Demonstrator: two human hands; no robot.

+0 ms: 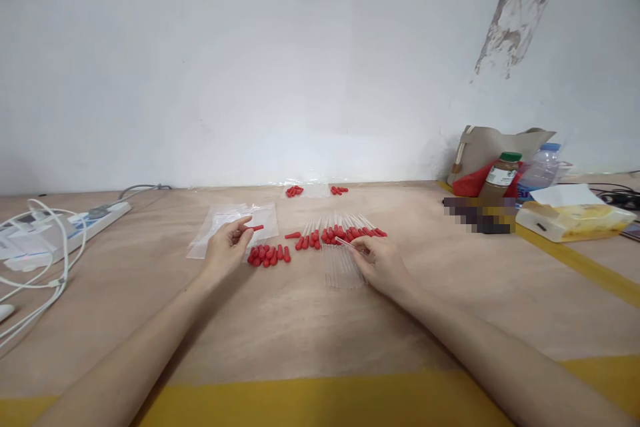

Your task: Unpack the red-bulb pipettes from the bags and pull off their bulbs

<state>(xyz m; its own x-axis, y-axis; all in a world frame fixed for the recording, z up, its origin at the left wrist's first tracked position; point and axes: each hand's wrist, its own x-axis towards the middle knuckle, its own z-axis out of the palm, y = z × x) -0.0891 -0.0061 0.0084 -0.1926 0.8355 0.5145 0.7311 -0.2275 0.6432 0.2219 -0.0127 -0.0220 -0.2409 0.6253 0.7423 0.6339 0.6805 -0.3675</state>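
Observation:
Between the thumb and fingers of my left hand [229, 243] is a red rubber bulb [255, 228], its narrow end pointing right. My right hand [383, 261] pinches a clear glass dropper tube [345, 241], tilted up to the left. Below that tube lies a row of bare glass tubes [340, 268], partly behind my right fingers. Several loose red bulbs [267, 255] are heaped just right of my left hand. Behind both hands, droppers with red bulbs fitted [333, 235] lie fanned out, glass ends toward the wall. A single red bulb [293, 235] lies left of them.
Clear plastic bags [200, 247] lie under and behind my left hand. More red bulbs [294, 191] sit in bags by the wall. A power strip [107, 217] with white cables is at left. At right stand a bottle with a green cap [501, 177] and a tissue pack [575, 217].

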